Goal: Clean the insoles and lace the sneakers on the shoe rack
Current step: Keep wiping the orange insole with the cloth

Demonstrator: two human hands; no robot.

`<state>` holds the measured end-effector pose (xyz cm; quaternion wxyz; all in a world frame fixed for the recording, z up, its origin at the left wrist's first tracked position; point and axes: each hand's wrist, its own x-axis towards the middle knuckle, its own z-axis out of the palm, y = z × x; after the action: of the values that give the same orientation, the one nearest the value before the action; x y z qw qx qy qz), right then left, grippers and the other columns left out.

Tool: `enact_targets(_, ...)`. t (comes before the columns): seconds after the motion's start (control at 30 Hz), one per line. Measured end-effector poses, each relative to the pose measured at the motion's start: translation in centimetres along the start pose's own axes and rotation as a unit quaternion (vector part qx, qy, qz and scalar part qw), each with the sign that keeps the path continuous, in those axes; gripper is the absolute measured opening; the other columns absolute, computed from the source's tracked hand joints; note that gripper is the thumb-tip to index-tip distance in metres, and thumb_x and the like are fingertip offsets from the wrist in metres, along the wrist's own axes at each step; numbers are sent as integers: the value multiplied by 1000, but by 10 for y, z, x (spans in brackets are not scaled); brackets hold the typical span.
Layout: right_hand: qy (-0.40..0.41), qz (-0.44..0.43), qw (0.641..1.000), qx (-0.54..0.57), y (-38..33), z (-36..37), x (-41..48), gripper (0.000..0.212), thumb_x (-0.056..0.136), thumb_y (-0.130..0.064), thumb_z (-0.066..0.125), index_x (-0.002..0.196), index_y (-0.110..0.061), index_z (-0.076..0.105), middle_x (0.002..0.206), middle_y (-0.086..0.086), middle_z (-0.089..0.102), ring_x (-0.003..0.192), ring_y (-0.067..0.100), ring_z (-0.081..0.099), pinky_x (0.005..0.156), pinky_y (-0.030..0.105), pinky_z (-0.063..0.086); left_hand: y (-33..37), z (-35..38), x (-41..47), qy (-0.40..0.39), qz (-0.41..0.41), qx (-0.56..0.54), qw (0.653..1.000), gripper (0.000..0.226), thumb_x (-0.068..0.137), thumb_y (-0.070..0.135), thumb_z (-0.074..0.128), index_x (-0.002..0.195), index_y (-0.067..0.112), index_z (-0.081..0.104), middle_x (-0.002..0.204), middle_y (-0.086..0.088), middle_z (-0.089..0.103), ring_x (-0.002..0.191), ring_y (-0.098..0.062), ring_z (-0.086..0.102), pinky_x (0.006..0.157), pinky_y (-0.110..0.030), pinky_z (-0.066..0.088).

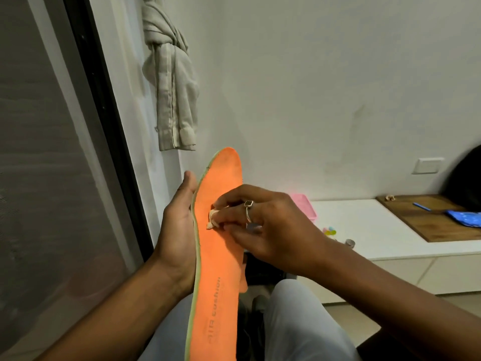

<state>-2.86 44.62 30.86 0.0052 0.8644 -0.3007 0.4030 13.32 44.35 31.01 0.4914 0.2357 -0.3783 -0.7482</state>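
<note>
One insole at a time works best for me. The orange insole [218, 256] is up in front of me, heel end down over my lap, toe end up, printed side facing me. My left hand [179, 225] holds it along the left edge with the thumb lying up the rim. The other fingers are tucked behind it, so I can't see how they sit. My right hand [270, 230] has its fingertips pinched on a small whitish wad [212, 217] (tissue or cloth, can't tell), pressed onto the foam about midway, just right of my left palm.

Tips, for what they're worth: I'd keep the hidden left fingers right behind wherever the wad is rubbing, or the foam just bends away. Short firm strokes, and refold the wad once it greys. The rim above my left thumb looks grubbier, so I reckon that's next.

An orange sliver [243, 281] peeks out below my right wrist, probably the other insole. Beyond my right knuckles, well apart, a pink tray [303, 204] sits on a white bench [364, 230].
</note>
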Motion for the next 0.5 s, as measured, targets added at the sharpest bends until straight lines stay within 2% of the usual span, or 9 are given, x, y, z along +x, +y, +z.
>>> enact_targets(0.07, 2, 4, 1000, -6, 1, 4, 0, 20, 87, -5, 73, 105, -11, 79, 112, 3, 71, 98, 15, 69, 84, 34, 57, 0, -2, 0, 4, -10, 3, 1000, 78, 96, 69, 31, 114, 7, 74, 108, -21, 69, 93, -31, 71, 80, -42, 60)
enact_targets(0.2, 16, -2, 999, -33, 9, 3, 14, 18, 83, 0, 73, 96, -10, 80, 99, 4, 73, 88, 16, 70, 79, 36, 56, -3, 0, 1, -14, -26, 18, 999, 76, 97, 69, 27, 122, 12, 70, 105, -16, 72, 84, -29, 73, 67, -39, 61)
enact_targets(0.3, 86, 48, 994, -53, 26, -5, 34, 18, 80, 1, 72, 91, -11, 81, 92, 2, 72, 78, 9, 65, 73, 35, 55, -2, 1, -1, -36, -33, 43, 998, 75, 96, 70, 25, 131, 17, 65, 106, -19, 71, 73, -32, 70, 61, -40, 57)
enact_targets(0.4, 141, 75, 986, -56, 27, -2, 47, 17, 78, 0, 77, 89, -12, 81, 86, 2, 73, 73, 8, 63, 71, 31, 54, 2, 1, -1, -45, -36, 56, 997, 75, 95, 72, 24, 126, 20, 68, 102, -21, 72, 69, -34, 67, 62, -39, 55)
enact_targets(0.5, 102, 39, 994, -23, 8, 10, 40, 16, 78, 0, 78, 90, -10, 81, 87, 2, 74, 76, 10, 67, 74, 25, 54, 2, -2, 2, -21, -15, 37, 999, 73, 98, 68, 24, 112, 19, 77, 101, -16, 73, 78, -32, 69, 70, -41, 54)
